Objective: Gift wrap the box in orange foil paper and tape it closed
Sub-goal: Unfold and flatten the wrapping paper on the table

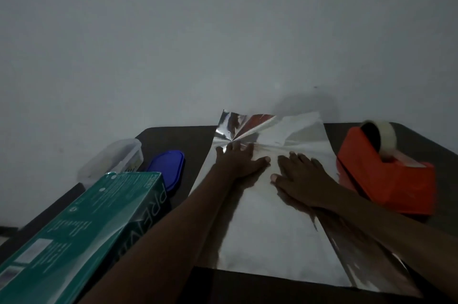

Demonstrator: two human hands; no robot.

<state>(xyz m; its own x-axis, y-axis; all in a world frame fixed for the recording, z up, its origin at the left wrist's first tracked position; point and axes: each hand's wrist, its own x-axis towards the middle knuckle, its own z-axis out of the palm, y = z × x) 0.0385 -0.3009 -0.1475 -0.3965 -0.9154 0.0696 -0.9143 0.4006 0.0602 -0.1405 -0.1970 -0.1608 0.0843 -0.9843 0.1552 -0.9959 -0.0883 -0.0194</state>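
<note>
Dark surface [173, 135] holds foil [267, 229] flattened under both hands' [238, 160] spread, empty fingers [301, 158]; box [74, 234] unwrapped, tape [381, 170] untouched.

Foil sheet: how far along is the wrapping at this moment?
Done: the foil sheet lies spread on the table, silver side up. In hand: left hand and right hand press it flat. Left: the green box sits off the sheet, unwrapped; the tape dispenser stands untouched.
</note>
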